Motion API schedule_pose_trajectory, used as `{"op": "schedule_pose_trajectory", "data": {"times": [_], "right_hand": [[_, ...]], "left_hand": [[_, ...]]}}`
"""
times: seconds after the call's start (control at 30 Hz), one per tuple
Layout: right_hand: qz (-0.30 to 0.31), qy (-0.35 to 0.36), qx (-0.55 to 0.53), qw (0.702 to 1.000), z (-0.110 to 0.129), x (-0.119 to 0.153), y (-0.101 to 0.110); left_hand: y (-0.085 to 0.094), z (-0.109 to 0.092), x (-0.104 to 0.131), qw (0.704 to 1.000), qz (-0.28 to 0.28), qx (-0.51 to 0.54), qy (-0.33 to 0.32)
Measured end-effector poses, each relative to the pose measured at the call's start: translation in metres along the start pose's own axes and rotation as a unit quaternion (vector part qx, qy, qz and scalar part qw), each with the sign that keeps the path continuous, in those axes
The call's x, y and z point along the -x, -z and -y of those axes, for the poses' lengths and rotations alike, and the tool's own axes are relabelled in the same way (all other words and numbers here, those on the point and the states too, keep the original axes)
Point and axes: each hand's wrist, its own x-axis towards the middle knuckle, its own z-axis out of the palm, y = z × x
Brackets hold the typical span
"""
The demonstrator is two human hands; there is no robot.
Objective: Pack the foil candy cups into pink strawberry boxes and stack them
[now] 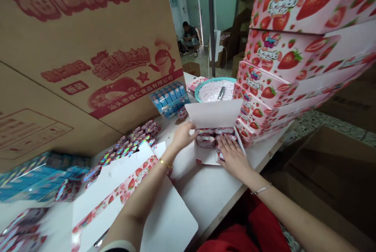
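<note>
An open white cardboard display box [210, 158] stands on the table with its lid raised at the back. Several round-ended candy packs [205, 141] with shiny pink and dark wrapping lie in rows inside it. My left hand [184, 135] is at the box's left edge, its fingers bent around that side near the packs. My right hand [233, 157] lies palm down over the packs on the right, fingers stretched out, covering part of them. Beneath my left forearm is a flat, unfolded strawberry-printed box [173, 213].
Strawberry-printed boxes [264, 83] are stacked high on the right. Behind the open box sits a teal basin [202, 99] of small pale pieces with a metal scoop [221, 93]. Loose packs [129, 146] and blue packages [170, 97] line a large brown carton [88, 48]. A person [190, 38] sits far back.
</note>
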Motion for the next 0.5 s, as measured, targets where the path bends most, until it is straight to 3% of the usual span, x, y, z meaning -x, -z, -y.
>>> {"op": "schedule_pose_trajectory", "data": {"times": [0.13, 0.2, 0.27, 0.37, 0.43, 0.5], "right_hand": [[-0.021, 0.011, 0.009, 1.000, 0.000, 0.001, -0.006], [-0.035, 0.014, 0.019, 0.999, 0.001, 0.001, -0.008], [-0.042, 0.016, 0.024, 0.999, 0.002, 0.000, -0.009], [-0.021, 0.007, 0.026, 0.999, 0.004, -0.001, -0.006], [-0.002, -0.001, 0.024, 1.000, 0.006, -0.002, 0.001], [0.005, 0.000, 0.019, 1.000, 0.008, -0.002, 0.011]], "left_hand": [[0.040, 0.104, 0.016, 0.965, -0.113, -0.051, 0.232], [0.049, 0.149, 0.024, 0.949, -0.110, -0.058, 0.288], [0.048, 0.181, 0.029, 0.941, -0.075, -0.036, 0.327], [0.038, 0.202, 0.024, 0.940, -0.041, -0.002, 0.338], [0.036, 0.199, 0.018, 0.945, -0.045, 0.013, 0.325], [0.042, 0.185, 0.015, 0.960, -0.063, 0.066, 0.264]]}}
